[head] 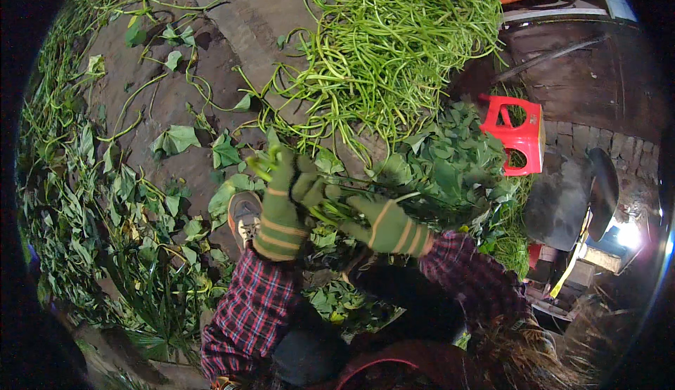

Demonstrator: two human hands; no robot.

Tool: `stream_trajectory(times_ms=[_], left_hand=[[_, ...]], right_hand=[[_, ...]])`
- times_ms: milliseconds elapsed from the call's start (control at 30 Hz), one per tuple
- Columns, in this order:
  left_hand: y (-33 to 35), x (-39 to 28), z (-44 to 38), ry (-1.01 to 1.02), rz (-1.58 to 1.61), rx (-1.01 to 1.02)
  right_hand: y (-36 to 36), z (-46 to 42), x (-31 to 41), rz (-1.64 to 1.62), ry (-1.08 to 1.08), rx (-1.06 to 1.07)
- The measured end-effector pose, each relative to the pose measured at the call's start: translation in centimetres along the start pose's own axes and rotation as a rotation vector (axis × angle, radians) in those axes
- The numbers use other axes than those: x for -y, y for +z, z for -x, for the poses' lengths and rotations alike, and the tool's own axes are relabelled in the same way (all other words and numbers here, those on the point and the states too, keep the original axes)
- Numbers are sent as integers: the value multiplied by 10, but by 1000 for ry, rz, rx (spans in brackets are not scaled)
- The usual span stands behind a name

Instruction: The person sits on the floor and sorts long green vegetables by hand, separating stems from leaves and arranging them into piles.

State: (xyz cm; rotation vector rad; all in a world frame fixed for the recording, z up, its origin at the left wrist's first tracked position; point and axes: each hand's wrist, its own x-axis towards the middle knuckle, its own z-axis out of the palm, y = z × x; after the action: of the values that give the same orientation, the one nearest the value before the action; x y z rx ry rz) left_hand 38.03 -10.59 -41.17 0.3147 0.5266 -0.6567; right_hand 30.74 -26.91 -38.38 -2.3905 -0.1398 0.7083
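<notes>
Both of my hands wear green knitted gloves with tan stripes. My left hand (285, 203) is closed around several green leaf stalks (266, 163), whose ends stick out past its fingers. My right hand (382, 221) grips the same bunch farther right, and a pale stalk shows above its fingers. Beyond the hands lies a large heap of long green stalks (390, 47). A pile of broad green leaves (448, 158) lies just past my right hand. Loose leaves (176, 139) are scattered on the ground beyond my left hand.
A red plastic stool (522, 136) stands at the right, beside the leaf pile. Leafy vines (79, 221) cover the ground at the left. A shovel-like metal blade (604, 195) and a bright light (628, 235) are at the far right. My shoe (245, 216) is near my left hand.
</notes>
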Motion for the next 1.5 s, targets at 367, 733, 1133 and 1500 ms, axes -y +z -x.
stream_trajectory(times_ms=[367,733,1133,1500], left_hand=[[-10,12,-15,-64,9,92],[-3,11,-9,-92,-13,59],[-8,13,-12,-123,-22,19],[-5,14,-10,-147,-42,-3]], right_hand=[[-78,-123,-145,516,420,-571],[-5,-138,-118,554,379,31],[-67,-94,-114,395,50,-620],[-101,-138,-128,534,389,-454]])
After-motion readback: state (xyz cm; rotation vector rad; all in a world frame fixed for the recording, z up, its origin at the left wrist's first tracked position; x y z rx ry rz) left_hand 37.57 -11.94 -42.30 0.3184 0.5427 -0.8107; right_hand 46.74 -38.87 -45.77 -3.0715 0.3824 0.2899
